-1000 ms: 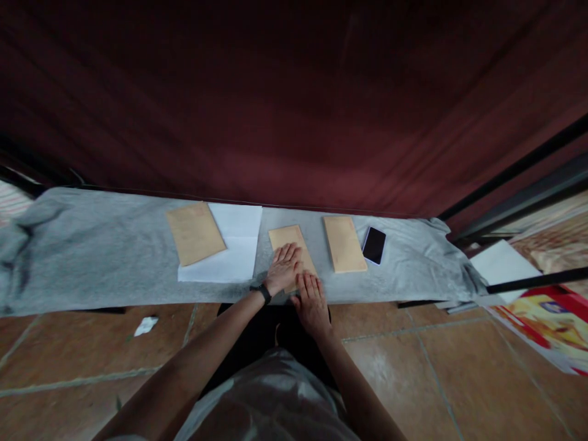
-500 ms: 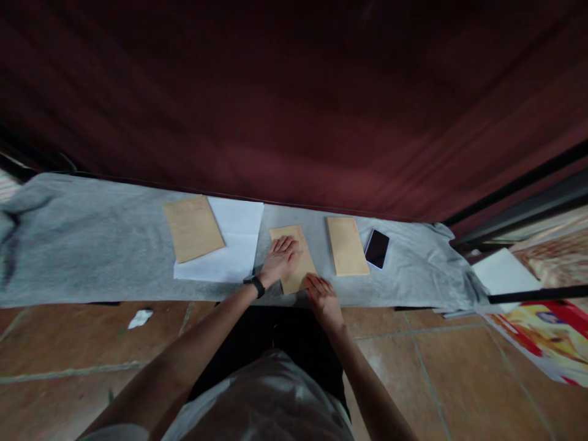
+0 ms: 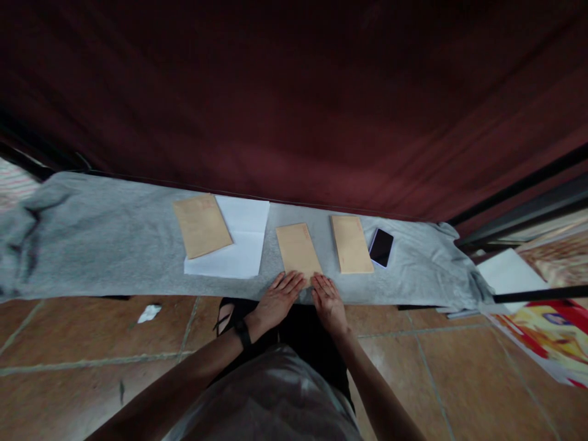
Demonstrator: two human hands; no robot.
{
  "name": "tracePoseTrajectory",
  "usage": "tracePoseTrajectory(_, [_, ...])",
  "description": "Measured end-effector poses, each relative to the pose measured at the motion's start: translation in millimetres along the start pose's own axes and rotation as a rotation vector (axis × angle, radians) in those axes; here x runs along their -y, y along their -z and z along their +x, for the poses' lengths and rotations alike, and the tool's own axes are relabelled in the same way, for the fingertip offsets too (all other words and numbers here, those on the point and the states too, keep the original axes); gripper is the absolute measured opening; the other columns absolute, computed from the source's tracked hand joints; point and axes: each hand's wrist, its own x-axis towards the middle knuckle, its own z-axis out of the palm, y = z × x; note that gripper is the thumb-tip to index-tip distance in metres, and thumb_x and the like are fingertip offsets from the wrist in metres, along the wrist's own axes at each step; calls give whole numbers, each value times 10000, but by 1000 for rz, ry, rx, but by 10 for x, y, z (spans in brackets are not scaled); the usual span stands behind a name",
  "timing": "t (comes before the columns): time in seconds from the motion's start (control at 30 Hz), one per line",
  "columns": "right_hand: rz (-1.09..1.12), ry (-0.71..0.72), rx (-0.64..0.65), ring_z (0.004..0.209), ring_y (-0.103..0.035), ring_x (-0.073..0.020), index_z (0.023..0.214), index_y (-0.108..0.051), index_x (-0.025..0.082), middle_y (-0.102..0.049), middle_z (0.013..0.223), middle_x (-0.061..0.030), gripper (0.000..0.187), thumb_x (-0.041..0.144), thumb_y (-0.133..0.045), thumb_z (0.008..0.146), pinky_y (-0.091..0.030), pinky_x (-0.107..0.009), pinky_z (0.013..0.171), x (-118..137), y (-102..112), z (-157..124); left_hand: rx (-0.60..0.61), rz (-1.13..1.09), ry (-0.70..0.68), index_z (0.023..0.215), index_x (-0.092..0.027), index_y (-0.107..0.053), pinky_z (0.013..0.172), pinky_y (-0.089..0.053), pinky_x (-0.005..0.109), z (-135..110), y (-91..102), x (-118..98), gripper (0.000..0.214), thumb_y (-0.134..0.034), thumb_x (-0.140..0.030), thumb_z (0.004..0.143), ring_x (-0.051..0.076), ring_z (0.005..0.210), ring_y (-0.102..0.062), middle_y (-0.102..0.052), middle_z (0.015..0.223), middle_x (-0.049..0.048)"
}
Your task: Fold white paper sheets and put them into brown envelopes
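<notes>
A brown paper envelope [image 3: 298, 248] lies flat on the grey cloth in front of me, slightly tilted. My left hand [image 3: 281, 298] rests with outstretched fingers on its near edge, a dark watch [image 3: 242, 334] on the wrist. Beside it, my right hand [image 3: 329, 300] lies flat with its fingertips at the envelope's near right corner. To the right is a stack of brown envelopes [image 3: 353, 245]. On the left, another brown envelope [image 3: 203, 226] partly covers white paper sheets [image 3: 234, 260].
The grey cloth [image 3: 114, 245] covers a long narrow surface against a dark red curtain [image 3: 294, 110]. A phone [image 3: 381, 248] lies right of the stack. Scrap paper [image 3: 149, 313] is on the tiled floor [image 3: 441, 361]. A colourful printed bag [image 3: 546, 340] sits at the far right.
My left hand has slid from the middle of the envelope down to its near edge, closer to my right hand. The view has shifted slightly.
</notes>
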Motion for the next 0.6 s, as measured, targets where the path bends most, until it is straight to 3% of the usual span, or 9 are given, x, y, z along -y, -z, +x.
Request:
tracePoseTrajectory(0.13, [-17,-55,-24,1288,-582,-223,1321,-644,193,-646,1373,-106,383,197,-405,1021,-450,-433,1113,-37,2,80,10,66,-17,1390,-164,-552,1161,-374,400,-3,59,-38,454,-443,-82,957,220,1393,-485,-545,1486,112])
tracePoseTrajectory(0.37, [-220,124,214,1256,-579,-217,1368,-599,193,-609,1419,-93,477,50,-425,948,-453,-392,1093,-208,160,184,47,189,-84,1316,-49,-594,1045,-488,429,142,147,-133,459,-444,25,888,301,1306,-559,-589,1387,228])
tracePoseTrajectory(0.6, [-222,296,313,1250,-580,-228,1389,-582,220,-618,1405,-89,515,28,-448,930,-462,-406,1080,-347,296,260,97,160,6,1349,-119,-579,893,-557,460,190,159,-259,499,-426,11,892,340,1281,-566,-595,1362,238])
